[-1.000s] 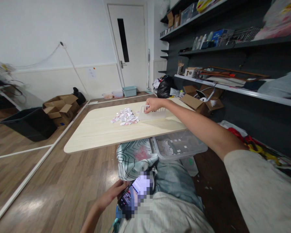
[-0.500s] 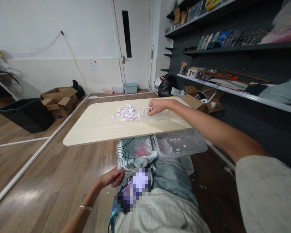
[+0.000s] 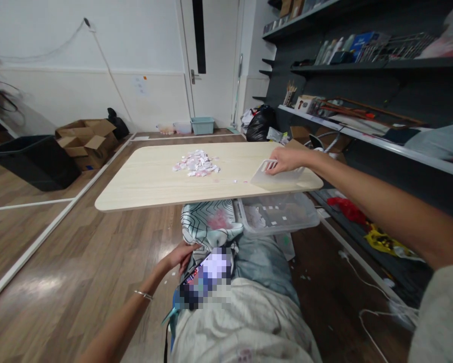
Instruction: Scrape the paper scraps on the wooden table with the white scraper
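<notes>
White walls (image 3: 41, 40), white door (image 3: 218, 75), wood floor (image 3: 60, 262), dark shelving (image 3: 362, 68) right (cluttered), cardboard boxes (image 3: 84, 141) left.

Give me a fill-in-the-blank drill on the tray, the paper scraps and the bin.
1. The right hand grips a ____ slotted tray.
2. The pile of paper scraps lies on the table, to the tray's ____.
3. The clear bin sits ____ the table.
Missing words: white; left; under.
</notes>
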A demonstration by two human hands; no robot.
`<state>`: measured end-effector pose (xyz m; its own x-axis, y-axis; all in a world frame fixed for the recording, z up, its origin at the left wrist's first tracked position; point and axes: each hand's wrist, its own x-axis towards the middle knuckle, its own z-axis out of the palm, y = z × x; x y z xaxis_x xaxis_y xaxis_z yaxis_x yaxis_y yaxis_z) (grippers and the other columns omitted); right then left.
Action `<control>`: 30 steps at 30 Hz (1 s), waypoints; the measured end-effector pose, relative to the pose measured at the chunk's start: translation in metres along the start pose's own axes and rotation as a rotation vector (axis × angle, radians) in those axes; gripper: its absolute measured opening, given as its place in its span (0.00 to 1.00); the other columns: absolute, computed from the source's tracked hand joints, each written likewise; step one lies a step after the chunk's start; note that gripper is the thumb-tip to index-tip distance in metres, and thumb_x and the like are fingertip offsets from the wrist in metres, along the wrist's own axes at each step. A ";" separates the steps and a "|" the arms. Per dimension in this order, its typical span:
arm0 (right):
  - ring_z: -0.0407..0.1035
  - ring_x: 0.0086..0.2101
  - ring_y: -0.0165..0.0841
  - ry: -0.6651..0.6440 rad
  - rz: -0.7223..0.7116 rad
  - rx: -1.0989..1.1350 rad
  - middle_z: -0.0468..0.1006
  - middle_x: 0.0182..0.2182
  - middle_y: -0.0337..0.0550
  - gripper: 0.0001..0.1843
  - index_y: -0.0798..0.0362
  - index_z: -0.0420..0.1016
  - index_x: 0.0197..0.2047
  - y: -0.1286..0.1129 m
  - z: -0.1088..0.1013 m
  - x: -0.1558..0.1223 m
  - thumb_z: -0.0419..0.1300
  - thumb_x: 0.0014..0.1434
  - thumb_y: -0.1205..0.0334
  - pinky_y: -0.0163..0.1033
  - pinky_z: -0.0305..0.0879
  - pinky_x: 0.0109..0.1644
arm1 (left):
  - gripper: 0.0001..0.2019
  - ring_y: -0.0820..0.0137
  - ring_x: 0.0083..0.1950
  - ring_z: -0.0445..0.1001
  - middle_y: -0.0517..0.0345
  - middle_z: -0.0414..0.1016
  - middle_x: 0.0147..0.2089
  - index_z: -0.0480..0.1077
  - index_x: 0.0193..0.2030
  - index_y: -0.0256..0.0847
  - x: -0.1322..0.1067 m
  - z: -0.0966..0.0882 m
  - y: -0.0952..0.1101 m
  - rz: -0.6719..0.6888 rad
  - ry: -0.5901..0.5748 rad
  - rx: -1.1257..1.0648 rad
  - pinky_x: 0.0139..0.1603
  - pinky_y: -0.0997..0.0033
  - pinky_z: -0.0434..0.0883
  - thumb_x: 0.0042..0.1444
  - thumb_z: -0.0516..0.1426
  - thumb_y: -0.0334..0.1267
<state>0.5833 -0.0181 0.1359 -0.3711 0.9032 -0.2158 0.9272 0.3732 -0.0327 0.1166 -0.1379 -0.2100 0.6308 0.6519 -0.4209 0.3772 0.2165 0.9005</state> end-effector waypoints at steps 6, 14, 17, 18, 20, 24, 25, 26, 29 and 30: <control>0.69 0.30 0.36 0.032 -0.029 0.061 0.75 0.22 0.40 0.34 0.53 0.87 0.31 0.005 -0.001 0.000 0.74 0.61 0.26 0.42 0.59 0.37 | 0.47 0.68 0.13 0.61 0.53 0.58 0.10 0.55 0.11 0.53 0.002 0.017 0.010 -0.032 0.261 -0.060 0.19 0.68 0.57 0.46 0.60 0.94; 0.73 0.32 0.38 0.051 -0.092 0.010 0.79 0.25 0.43 0.34 0.55 0.92 0.40 -0.012 -0.004 0.024 0.72 0.65 0.27 0.42 0.61 0.39 | 0.34 0.73 0.20 0.56 0.63 0.55 0.16 0.56 0.15 0.52 0.008 0.042 0.015 0.023 0.759 -0.050 0.25 0.67 0.55 0.52 0.66 0.70; 0.72 0.32 0.37 0.058 -0.110 -0.038 0.78 0.23 0.42 0.34 0.56 0.93 0.40 -0.012 -0.001 0.024 0.72 0.67 0.28 0.42 0.59 0.39 | 0.33 0.74 0.22 0.54 0.65 0.52 0.18 0.54 0.15 0.52 0.006 0.044 0.012 0.032 0.830 -0.017 0.27 0.66 0.55 0.53 0.65 0.70; 0.71 0.32 0.37 0.058 -0.108 -0.057 0.78 0.23 0.42 0.34 0.57 0.94 0.40 -0.012 0.000 0.022 0.71 0.68 0.29 0.43 0.59 0.40 | 0.34 0.74 0.21 0.54 0.64 0.52 0.17 0.54 0.14 0.52 0.005 0.044 0.011 0.021 0.817 -0.016 0.27 0.66 0.54 0.53 0.64 0.71; 0.72 0.33 0.37 0.051 -0.104 -0.084 0.80 0.24 0.44 0.34 0.57 0.95 0.42 -0.010 0.003 0.015 0.70 0.69 0.31 0.43 0.59 0.41 | 0.37 0.73 0.18 0.53 0.62 0.53 0.15 0.53 0.13 0.52 0.000 0.042 0.010 -0.011 0.744 -0.030 0.26 0.65 0.53 0.54 0.62 0.76; 0.72 0.34 0.36 0.011 -0.122 -0.053 0.87 0.28 0.47 0.31 0.57 0.97 0.44 -0.007 0.007 -0.008 0.72 0.70 0.33 0.42 0.61 0.42 | 0.43 0.70 0.16 0.57 0.55 0.58 0.12 0.58 0.11 0.51 -0.023 0.041 0.000 0.002 0.546 -0.157 0.26 0.64 0.60 0.58 0.58 0.84; 0.73 0.34 0.36 -0.001 -0.118 -0.031 0.89 0.30 0.48 0.30 0.57 0.97 0.44 -0.006 0.007 -0.015 0.74 0.69 0.34 0.42 0.61 0.42 | 0.43 0.68 0.18 0.62 0.52 0.64 0.15 0.62 0.13 0.49 -0.033 0.040 -0.004 0.036 0.525 -0.217 0.28 0.64 0.63 0.59 0.58 0.85; 0.74 0.34 0.36 -0.015 -0.110 -0.005 0.90 0.31 0.50 0.29 0.57 0.98 0.44 -0.005 0.008 -0.022 0.75 0.68 0.36 0.42 0.62 0.43 | 0.43 0.66 0.22 0.69 0.46 0.74 0.21 0.67 0.16 0.47 -0.043 0.040 -0.009 0.078 0.513 -0.277 0.31 0.63 0.67 0.59 0.59 0.85; 0.76 0.36 0.38 -0.045 -0.082 0.082 0.94 0.39 0.58 0.22 0.61 0.97 0.47 -0.003 0.009 -0.039 0.77 0.69 0.46 0.43 0.63 0.44 | 0.37 0.54 0.45 0.83 0.32 0.91 0.51 0.83 0.29 0.40 -0.075 0.039 -0.025 0.130 0.515 -0.437 0.43 0.60 0.75 0.59 0.65 0.79; 0.76 0.37 0.38 -0.050 -0.081 0.105 0.94 0.41 0.60 0.21 0.63 0.97 0.47 -0.002 0.009 -0.043 0.76 0.70 0.50 0.43 0.63 0.44 | 0.35 0.51 0.52 0.84 0.32 0.90 0.61 0.87 0.37 0.39 -0.085 0.038 -0.031 0.106 0.519 -0.490 0.44 0.60 0.75 0.59 0.67 0.76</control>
<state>0.5978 -0.0595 0.1366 -0.4447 0.8581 -0.2567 0.8953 0.4180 -0.1538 0.0770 -0.2278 -0.2059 0.1973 0.9224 -0.3321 -0.0921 0.3547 0.9304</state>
